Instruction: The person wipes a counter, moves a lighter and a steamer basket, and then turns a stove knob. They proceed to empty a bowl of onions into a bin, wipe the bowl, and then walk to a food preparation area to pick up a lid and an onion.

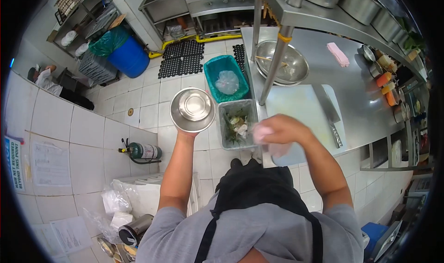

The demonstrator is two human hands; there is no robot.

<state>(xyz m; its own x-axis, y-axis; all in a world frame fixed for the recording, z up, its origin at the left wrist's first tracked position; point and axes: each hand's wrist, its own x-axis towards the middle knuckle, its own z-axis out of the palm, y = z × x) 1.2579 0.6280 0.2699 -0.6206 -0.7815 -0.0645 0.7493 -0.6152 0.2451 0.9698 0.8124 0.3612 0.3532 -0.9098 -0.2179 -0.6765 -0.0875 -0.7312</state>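
Note:
My left hand [187, 134] grips a shiny steel bowl [193, 109] from below, out over the floor; most of its fingers are hidden under the bowl. Closed around a pink cloth [262, 133], my right hand [287, 129] is slightly blurred above the near left edge of the counter. Beneath that hand lies a white cutting board [296, 108], with a large knife [329, 113] along its right side. Just left of the right hand, a clear-lined bin [223, 140] holds vegetable scraps.
A teal-lined bin [212, 73] stands beyond the scrap bin. Steel strainers or bowls [296, 69] sit by the shelf post [279, 59]. A folded pink cloth [338, 54] lies on the counter. A fire extinguisher [144, 150] stands at left; another person [48, 82] is far left.

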